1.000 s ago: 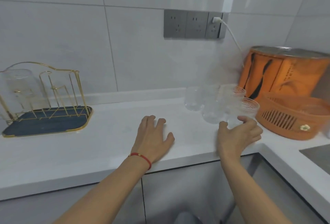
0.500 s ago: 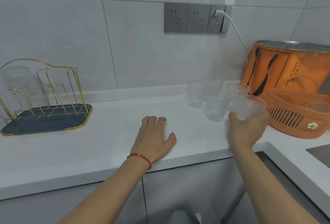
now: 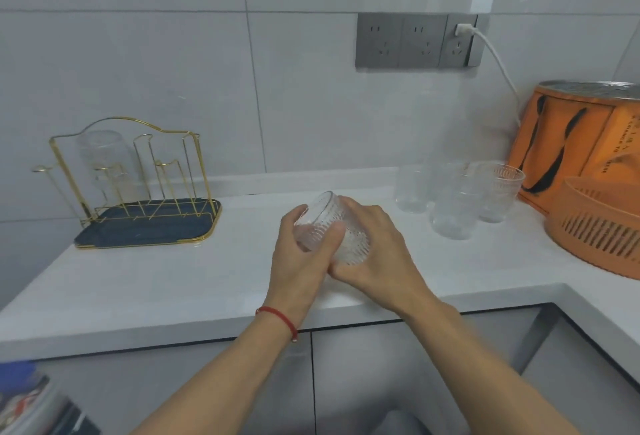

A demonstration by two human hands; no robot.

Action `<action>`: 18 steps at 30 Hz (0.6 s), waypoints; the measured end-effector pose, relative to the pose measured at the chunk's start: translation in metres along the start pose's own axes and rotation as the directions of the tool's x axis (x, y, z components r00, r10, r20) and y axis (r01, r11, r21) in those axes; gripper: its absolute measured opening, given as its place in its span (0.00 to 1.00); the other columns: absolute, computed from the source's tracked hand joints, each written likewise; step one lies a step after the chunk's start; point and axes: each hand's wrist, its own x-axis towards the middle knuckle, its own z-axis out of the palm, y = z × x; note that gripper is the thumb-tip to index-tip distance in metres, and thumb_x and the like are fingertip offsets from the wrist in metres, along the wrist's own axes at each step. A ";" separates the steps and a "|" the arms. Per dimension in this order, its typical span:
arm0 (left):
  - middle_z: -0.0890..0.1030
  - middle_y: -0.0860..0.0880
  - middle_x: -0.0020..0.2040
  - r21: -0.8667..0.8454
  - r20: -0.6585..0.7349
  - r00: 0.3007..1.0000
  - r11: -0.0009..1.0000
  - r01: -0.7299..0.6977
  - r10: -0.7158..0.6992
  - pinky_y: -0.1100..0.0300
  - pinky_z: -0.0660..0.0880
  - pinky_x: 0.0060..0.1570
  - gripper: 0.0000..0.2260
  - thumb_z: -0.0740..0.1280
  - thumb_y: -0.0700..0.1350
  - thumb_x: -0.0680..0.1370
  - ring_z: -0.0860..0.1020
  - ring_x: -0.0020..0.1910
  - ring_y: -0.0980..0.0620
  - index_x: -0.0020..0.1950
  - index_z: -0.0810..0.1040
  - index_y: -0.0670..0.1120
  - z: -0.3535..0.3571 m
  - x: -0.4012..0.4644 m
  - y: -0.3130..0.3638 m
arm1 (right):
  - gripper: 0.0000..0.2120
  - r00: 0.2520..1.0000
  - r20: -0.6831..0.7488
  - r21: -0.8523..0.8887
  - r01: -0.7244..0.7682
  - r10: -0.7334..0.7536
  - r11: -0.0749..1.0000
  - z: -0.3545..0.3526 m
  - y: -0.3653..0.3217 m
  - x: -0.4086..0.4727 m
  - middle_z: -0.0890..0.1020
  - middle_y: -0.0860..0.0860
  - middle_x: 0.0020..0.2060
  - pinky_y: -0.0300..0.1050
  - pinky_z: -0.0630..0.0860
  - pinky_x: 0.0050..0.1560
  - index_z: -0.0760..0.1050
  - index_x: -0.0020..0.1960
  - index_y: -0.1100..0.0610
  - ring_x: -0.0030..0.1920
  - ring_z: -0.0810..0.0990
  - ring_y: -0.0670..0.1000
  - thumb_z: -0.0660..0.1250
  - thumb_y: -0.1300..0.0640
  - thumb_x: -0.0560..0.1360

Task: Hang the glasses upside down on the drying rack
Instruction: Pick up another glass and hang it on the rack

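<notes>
Now you are holding one ribbed glass (image 3: 329, 226) in both hands, up over the white surface (image 3: 173, 282), about in the middle. Your left hand (image 3: 298, 261) is wrapping its fingers (image 3: 334, 232) around the near side of the glass. Your right hand (image 3: 374, 258) is gripping the far side and the bottom. The glass is tilting, with its open rim pointing up and to the left.

To your left, the gold drying rack (image 3: 138, 188) is sitting on its dark blue tray (image 3: 145, 230), well apart from your hands. One clear glass (image 3: 104, 157) is already hanging upside down on it. Nothing is standing on the surface between your hands and the rack.

To your right, four more glasses (image 3: 457, 199) are waiting upright in a tight bunch near the wall. Just beside them, an orange basket (image 3: 595, 226) is sitting, and an orange bag (image 3: 575, 136) is standing behind it. Three grey sockets (image 3: 415, 40) are on the wall, and one white plug (image 3: 464, 30) with a cord is in the right one. A red string (image 3: 277, 318) is looping around your left wrist.

Half a second ago your left hand was lying flat on the surface, and only your right hand was gripping this glass over by the bunch. Now the glass has come to the middle and both hands are on it.
</notes>
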 end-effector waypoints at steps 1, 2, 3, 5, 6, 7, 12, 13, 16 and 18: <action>0.80 0.56 0.62 -0.026 -0.059 0.998 1.000 0.016 -0.017 0.58 0.79 0.57 0.33 0.75 0.65 0.64 0.80 0.60 0.57 0.66 0.74 0.58 -0.011 0.001 0.002 | 0.46 0.999 0.044 0.026 0.003 -0.004 1.000 0.006 -0.006 0.003 0.74 0.43 0.66 0.38 0.71 0.68 0.65 0.79 0.42 0.69 0.72 0.44 0.80 0.41 0.66; 0.80 0.52 0.63 -0.074 -0.087 0.995 0.996 0.039 -0.046 0.51 0.80 0.58 0.32 0.76 0.63 0.64 0.81 0.60 0.53 0.66 0.75 0.55 -0.024 0.003 0.005 | 0.46 0.996 0.083 0.091 -0.028 0.020 0.995 0.011 -0.010 0.007 0.73 0.42 0.67 0.37 0.70 0.67 0.64 0.79 0.40 0.70 0.72 0.42 0.78 0.37 0.66; 0.81 0.46 0.63 -0.141 -0.094 0.992 0.988 0.067 -0.081 0.45 0.81 0.56 0.32 0.77 0.59 0.65 0.82 0.59 0.47 0.66 0.76 0.51 -0.036 0.006 0.007 | 0.45 0.989 0.127 0.188 -0.097 0.074 0.977 0.016 -0.015 0.010 0.73 0.41 0.68 0.38 0.71 0.68 0.62 0.79 0.37 0.69 0.73 0.41 0.75 0.32 0.67; 0.81 0.37 0.61 -0.247 -0.070 0.991 0.964 0.098 -0.118 0.40 0.82 0.52 0.31 0.77 0.53 0.67 0.83 0.56 0.38 0.68 0.75 0.45 -0.059 0.011 0.010 | 0.40 0.947 0.252 0.383 -0.288 0.201 0.877 0.027 -0.027 0.018 0.78 0.43 0.66 0.49 0.76 0.67 0.63 0.78 0.38 0.63 0.82 0.45 0.66 0.26 0.70; 0.80 0.35 0.61 -0.270 -0.056 0.991 0.958 0.100 -0.119 0.40 0.82 0.52 0.31 0.76 0.51 0.69 0.83 0.56 0.36 0.68 0.74 0.43 -0.069 0.014 0.013 | 0.37 0.918 0.315 0.443 -0.366 0.239 0.819 0.034 -0.032 0.022 0.81 0.47 0.62 0.55 0.80 0.64 0.67 0.76 0.43 0.57 0.86 0.50 0.63 0.26 0.72; 0.80 0.35 0.62 -0.271 -0.038 0.993 0.957 0.100 -0.115 0.41 0.81 0.54 0.30 0.75 0.51 0.71 0.82 0.58 0.37 0.70 0.73 0.43 -0.078 0.016 0.015 | 0.33 0.901 0.353 0.491 -0.408 0.253 0.770 0.041 -0.038 0.028 0.84 0.51 0.59 0.59 0.83 0.60 0.71 0.72 0.48 0.52 0.88 0.54 0.61 0.29 0.75; 0.78 0.54 0.65 0.198 -0.065 0.997 0.980 -0.022 0.036 0.57 0.74 0.63 0.20 0.64 0.61 0.76 0.76 0.65 0.55 0.67 0.77 0.59 -0.147 0.037 0.016 | 0.18 0.933 0.204 0.590 -0.359 0.297 0.723 0.060 -0.063 0.065 0.84 0.58 0.59 0.53 0.85 0.56 0.76 0.66 0.49 0.47 0.90 0.53 0.71 0.45 0.79; 0.77 0.55 0.64 0.442 -0.094 0.991 0.896 -0.041 0.091 0.59 0.71 0.62 0.17 0.61 0.62 0.77 0.73 0.66 0.54 0.63 0.77 0.62 -0.167 0.043 0.011 | 0.17 0.944 0.136 0.551 -0.325 0.301 0.769 0.060 -0.068 0.074 0.84 0.57 0.59 0.53 0.85 0.57 0.76 0.66 0.46 0.46 0.90 0.50 0.72 0.45 0.78; 0.71 0.45 0.71 0.940 -0.096 0.989 0.337 0.053 0.114 0.49 0.66 0.68 0.22 0.57 0.58 0.81 0.62 0.73 0.44 0.72 0.72 0.50 -0.219 0.054 -0.012 | 0.17 0.968 -0.018 0.510 -0.206 0.250 0.835 0.056 -0.088 0.106 0.79 0.56 0.60 0.52 0.84 0.59 0.76 0.64 0.39 0.48 0.87 0.48 0.74 0.45 0.76; 0.66 0.43 0.75 0.971 -0.094 0.992 0.229 0.072 0.088 0.45 0.61 0.73 0.24 0.55 0.58 0.81 0.59 0.75 0.43 0.74 0.69 0.50 -0.238 0.056 -0.026 | 0.18 0.981 -0.047 0.520 -0.137 0.188 0.843 0.057 -0.103 0.131 0.77 0.56 0.60 0.53 0.85 0.58 0.77 0.64 0.40 0.54 0.85 0.52 0.75 0.48 0.76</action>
